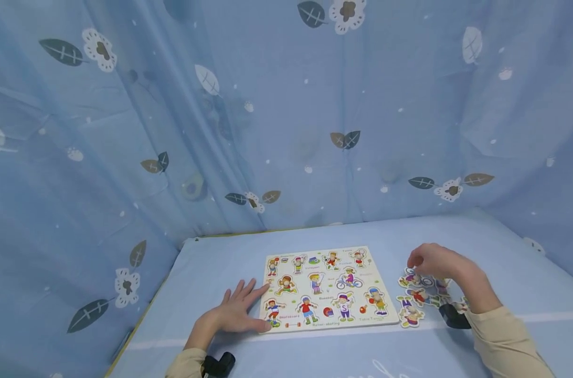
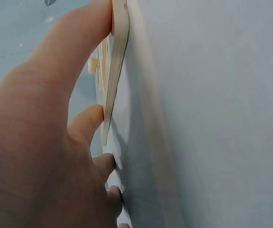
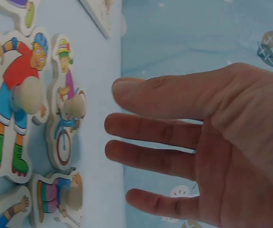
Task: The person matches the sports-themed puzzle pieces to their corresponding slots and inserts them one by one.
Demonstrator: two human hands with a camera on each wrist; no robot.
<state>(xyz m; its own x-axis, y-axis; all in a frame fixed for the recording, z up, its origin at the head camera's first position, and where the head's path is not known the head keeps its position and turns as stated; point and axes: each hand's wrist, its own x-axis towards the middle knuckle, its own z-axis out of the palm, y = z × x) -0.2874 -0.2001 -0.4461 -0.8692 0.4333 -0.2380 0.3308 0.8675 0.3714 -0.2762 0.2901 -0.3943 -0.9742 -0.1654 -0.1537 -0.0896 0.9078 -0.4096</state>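
A wooden peg puzzle board (image 1: 391, 318) with sports figures lies on the table. My left hand (image 1: 234, 311) rests at its left edge with the fingers spread. In the left wrist view the thumb (image 2: 86, 26) presses on the board's edge (image 2: 116, 61). Over the loose puzzle pieces to the right hovers my right hand (image 1: 438, 261), its fingers extended and holding nothing. Below it are a roller-skater piece (image 3: 24, 73), a cyclist piece (image 3: 60, 124) and a golfer piece (image 3: 49, 195), each with a round wooden knob. Another figure piece (image 1: 411, 316) lies nearest the board.
A pale blue cloth (image 1: 286, 362) covers the table. Blue curtains (image 1: 286, 115) with leaf and flower prints hang behind it and along both sides. Black wrist cameras are strapped to both wrists, the right one (image 1: 454, 316) close beside the pieces.
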